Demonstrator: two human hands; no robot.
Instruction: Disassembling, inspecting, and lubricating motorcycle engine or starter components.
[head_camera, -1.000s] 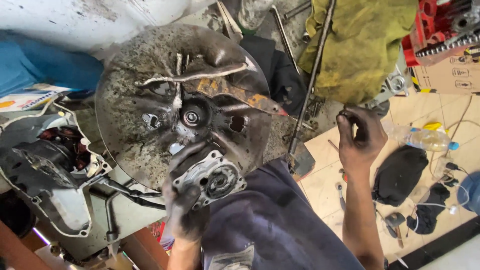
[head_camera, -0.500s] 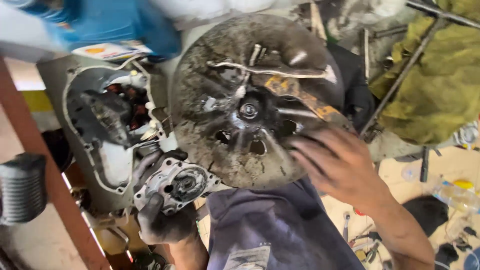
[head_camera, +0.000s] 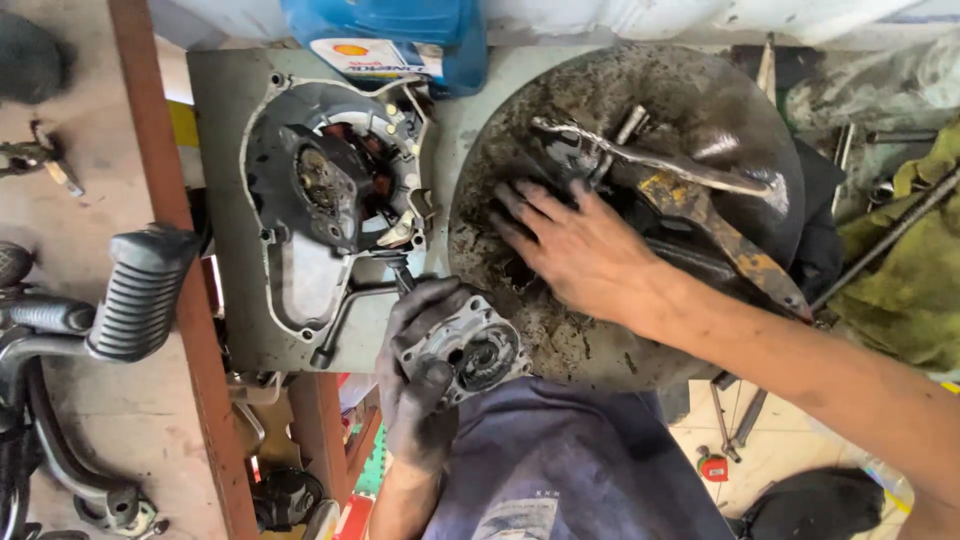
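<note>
Fingers (head_camera: 530, 215) of the right hand (head_camera: 590, 255) lay spread wide on the greasy round tray (head_camera: 560, 340); just left of the tray, the left hand (head_camera: 420, 375) gripped a small round engine part (head_camera: 470, 350). Grease might let it slip.

engine cover (head_camera: 320, 200) on plate (head_camera: 225, 300), frame centre-left | round pan (head_camera: 560, 330) right of it, tools (head_camera: 690, 190) inside | small housing (head_camera: 470, 350) at pan's lower-left edge | footpeg (head_camera: 140, 290) far left
</note>
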